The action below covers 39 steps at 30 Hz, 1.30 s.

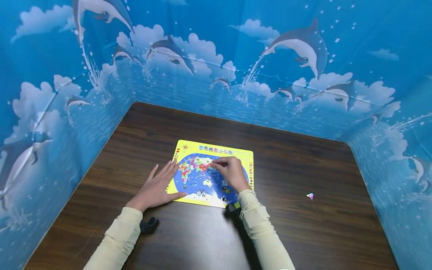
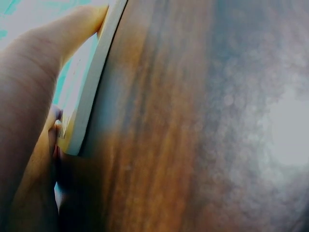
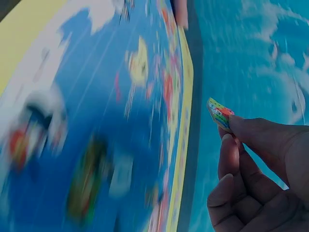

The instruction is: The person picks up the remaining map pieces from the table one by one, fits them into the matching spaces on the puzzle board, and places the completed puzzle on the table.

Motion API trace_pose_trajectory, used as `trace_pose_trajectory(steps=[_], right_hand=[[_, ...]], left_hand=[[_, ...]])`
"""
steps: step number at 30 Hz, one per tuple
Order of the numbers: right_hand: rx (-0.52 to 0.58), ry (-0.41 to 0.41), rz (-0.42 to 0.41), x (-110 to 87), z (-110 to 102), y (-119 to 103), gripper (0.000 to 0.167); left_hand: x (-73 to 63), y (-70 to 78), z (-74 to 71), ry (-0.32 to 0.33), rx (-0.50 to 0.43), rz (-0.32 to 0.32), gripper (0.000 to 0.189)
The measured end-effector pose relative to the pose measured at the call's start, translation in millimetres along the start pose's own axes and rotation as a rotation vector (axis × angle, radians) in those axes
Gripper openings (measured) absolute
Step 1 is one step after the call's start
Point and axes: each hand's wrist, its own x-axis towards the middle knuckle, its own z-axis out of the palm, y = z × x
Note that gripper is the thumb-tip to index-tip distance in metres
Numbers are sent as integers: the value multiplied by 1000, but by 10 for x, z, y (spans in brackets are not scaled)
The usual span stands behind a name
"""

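Observation:
A yellow-bordered world map puzzle board (image 1: 216, 183) lies on the table. The person's left hand (image 1: 156, 190) rests with spread fingers over its left side, the thumb along the near edge. In the left wrist view that thumb (image 2: 63, 31) lies on the board's thick edge (image 2: 91, 82). Over the upper right part of the map is the right hand (image 1: 234, 174). Its thumb and fingers pinch a small colourful puzzle piece (image 3: 219, 114), seen in the right wrist view with a dotted yellow-green part and a red part.
Off to the right, a small pink and white piece (image 1: 310, 196) lies on the dark wooden table (image 1: 287, 165). Black devices, one of them at the left wrist (image 1: 149, 225), sit on both wrists. A blue dolphin-print curtain (image 1: 209, 93) borders the table's back and sides.

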Motion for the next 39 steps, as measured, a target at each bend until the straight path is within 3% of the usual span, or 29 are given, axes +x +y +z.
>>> trace_pose_trajectory(steps=[6, 14, 39], right_hand=[[-45, -121, -57, 133, 303, -163, 13], [-69, -186, -76, 201, 560, -235, 8], [-103, -222, -130, 230, 738, -278, 7]], left_hand=[[5, 5, 18, 0, 9, 7, 113], [-3, 0, 37, 3, 3, 10, 112], [-10, -7, -9, 5, -9, 0, 110]])
